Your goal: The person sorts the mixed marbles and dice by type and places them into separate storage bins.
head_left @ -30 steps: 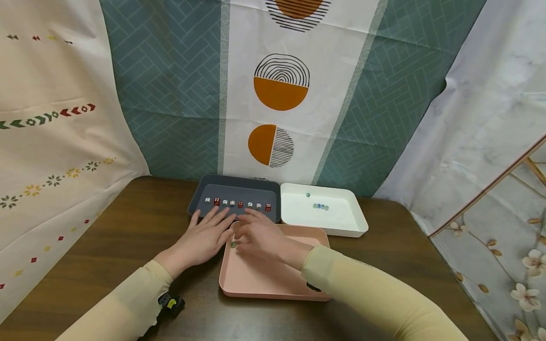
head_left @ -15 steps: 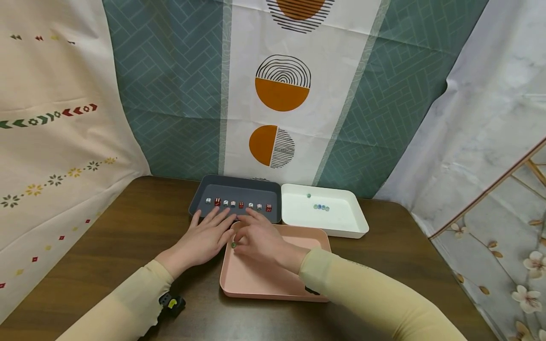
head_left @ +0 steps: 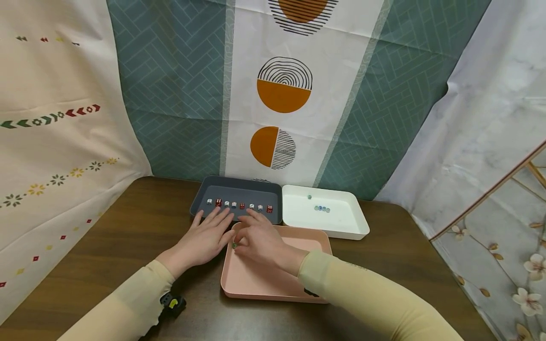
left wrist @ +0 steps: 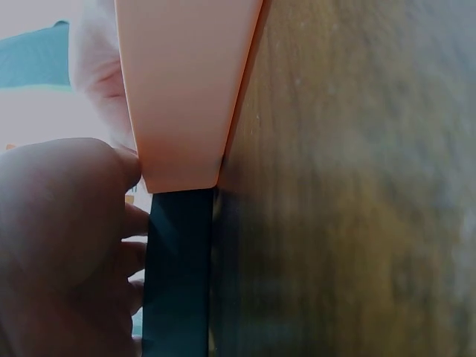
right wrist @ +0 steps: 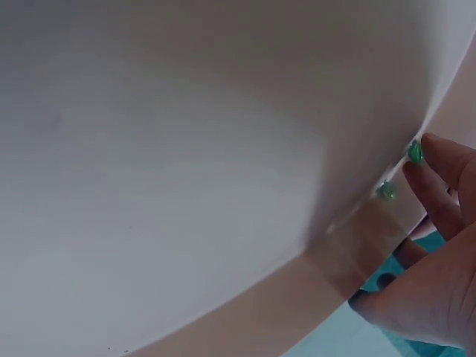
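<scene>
My right hand [head_left: 261,240] reaches into the left end of the pink tray [head_left: 273,284]. Its fingertips pinch a green glass marble [right wrist: 415,152] close to the tray wall. Just beside it in the right wrist view shows a second green spot [right wrist: 386,190]; whether marble or reflection, I cannot tell. Fingers spread and straight, my left hand [head_left: 202,242] lies over the near rim of the dark grey tray [head_left: 256,185], beside the pink tray's corner. Several red and white dice [head_left: 242,206] stand in a row in the grey tray.
At the back right a white tray [head_left: 341,222] holds a short row of glass marbles [head_left: 322,208] and a lone green marble [head_left: 309,197]. All three trays touch or nearly touch on the brown wooden table [head_left: 384,265]. Patterned cloths hang behind and at both sides.
My right fingertips have come together on the green marble, which lay beside them a second ago. The left hand keeps its place. The view has shifted slightly.
</scene>
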`<state>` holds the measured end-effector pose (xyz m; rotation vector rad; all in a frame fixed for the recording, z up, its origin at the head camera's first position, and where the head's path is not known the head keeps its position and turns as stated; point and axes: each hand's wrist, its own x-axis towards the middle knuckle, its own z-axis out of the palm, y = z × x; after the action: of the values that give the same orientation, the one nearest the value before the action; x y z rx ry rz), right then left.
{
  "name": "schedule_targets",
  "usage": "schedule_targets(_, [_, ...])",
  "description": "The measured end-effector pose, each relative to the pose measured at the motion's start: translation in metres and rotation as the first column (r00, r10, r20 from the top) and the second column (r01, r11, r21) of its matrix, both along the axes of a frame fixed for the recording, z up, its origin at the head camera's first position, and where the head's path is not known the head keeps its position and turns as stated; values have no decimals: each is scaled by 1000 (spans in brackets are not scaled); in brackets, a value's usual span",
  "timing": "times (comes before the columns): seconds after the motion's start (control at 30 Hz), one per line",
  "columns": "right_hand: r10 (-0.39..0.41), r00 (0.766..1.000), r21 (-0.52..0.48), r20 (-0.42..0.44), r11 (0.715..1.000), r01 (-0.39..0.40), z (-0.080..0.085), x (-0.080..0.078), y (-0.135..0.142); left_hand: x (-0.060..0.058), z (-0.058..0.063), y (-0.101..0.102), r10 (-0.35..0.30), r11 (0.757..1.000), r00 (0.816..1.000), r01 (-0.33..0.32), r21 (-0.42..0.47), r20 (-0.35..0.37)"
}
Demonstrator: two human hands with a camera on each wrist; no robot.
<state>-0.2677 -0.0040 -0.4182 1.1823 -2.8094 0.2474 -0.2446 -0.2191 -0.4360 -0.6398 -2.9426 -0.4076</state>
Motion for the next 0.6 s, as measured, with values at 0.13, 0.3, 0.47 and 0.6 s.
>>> schedule_targets(0.13, [-11,1000,4,0,1000,11,-1,0,0,0,2,-1,30,999,1000,-30,-14,0])
schedule_targets(0.3, [-15,1000,7,-7,1000,15,-3,0,-1,0,3,-2,47,999,999,-47,-11,4])
schedule_targets(0.47, [-7,1000,-3,-12,1000,7,-5,-1,-2,0,4,-4,51,999,999,-51,-9,11])
schedule_targets(0.6, [-6,1000,-7,-17,1000,6,-6,-1,-3,0,4,-5,52,999,999,-52,-13,13])
